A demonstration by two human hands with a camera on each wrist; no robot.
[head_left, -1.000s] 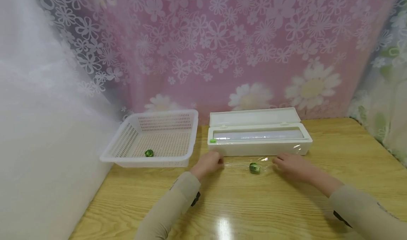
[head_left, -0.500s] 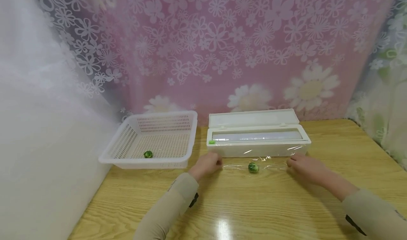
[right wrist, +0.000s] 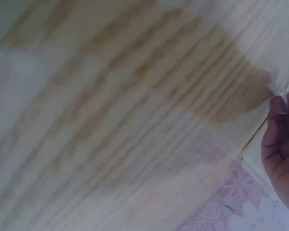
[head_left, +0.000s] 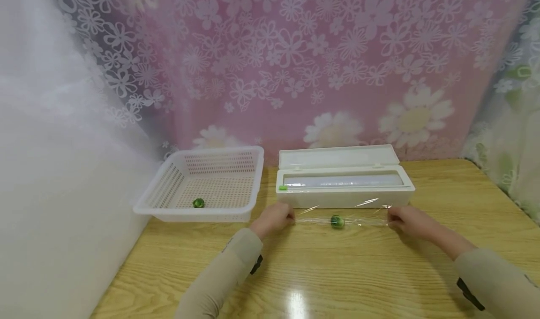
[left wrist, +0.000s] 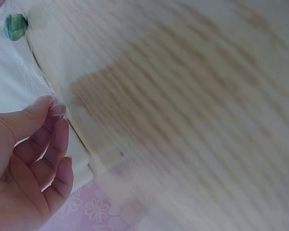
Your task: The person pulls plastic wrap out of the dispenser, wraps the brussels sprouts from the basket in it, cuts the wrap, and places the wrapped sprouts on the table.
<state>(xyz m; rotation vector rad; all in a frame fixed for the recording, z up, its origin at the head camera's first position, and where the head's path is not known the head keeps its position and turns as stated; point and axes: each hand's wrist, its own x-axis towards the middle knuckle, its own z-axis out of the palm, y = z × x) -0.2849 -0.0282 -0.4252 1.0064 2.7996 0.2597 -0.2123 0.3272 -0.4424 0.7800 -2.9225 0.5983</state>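
A strip of clear cling film (head_left: 366, 222) is stretched between my hands, just in front of the white dispenser box (head_left: 343, 199). My left hand (head_left: 276, 219) pinches its left end; in the left wrist view the thumb and forefinger of that hand (left wrist: 31, 159) close on the bunched film. At the other end, my right hand (head_left: 411, 221) pinches the film between thumb and fingers. Midway along the strip sits a small round green vegetable (head_left: 337, 222), like a Brussels sprout, with the film around it. Film glints also show over the box's front.
The box's lid (head_left: 337, 157) is raised, showing a film roll (head_left: 343, 180) inside and a green slider (head_left: 282, 187) at its left end. To the left stands a white perforated basket (head_left: 249, 201) holding another green vegetable (head_left: 198, 202). Floral curtain (head_left: 270, 75) hangs behind the wooden table (head_left: 337, 277).
My right hand has moved right, drawing the film out longer and tauter beside the vegetable. My left hand has hardly moved. The vegetable has turned slightly.
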